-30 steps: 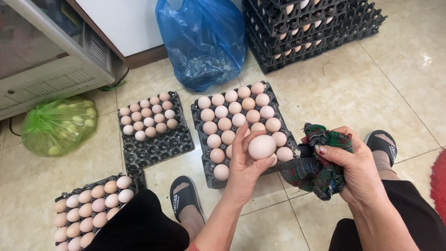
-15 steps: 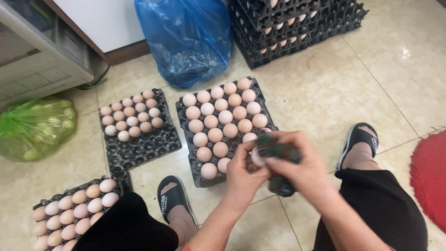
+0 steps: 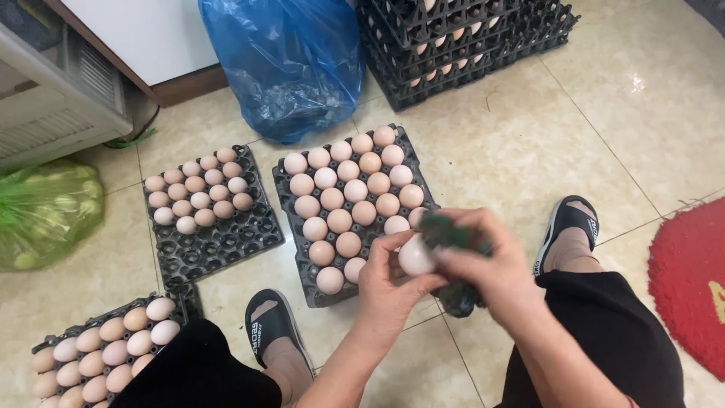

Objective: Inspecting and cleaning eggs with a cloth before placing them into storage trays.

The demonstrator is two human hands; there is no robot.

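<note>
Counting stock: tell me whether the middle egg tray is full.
Nearly full: the middle tray holds eggs in most cups, front-right corner hidden by hands.

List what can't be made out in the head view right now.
- Egg in left hand: far side covered by the dark green cloth.
- Right hand: motion-blurred, finger grip unclear.
- Tray at lower left: cut off by frame edge.
- Stacked black trays: contents mostly hidden by the trays above.

Left hand (image 3: 389, 281) and right hand (image 3: 483, 261) together, fingers curled.
</note>
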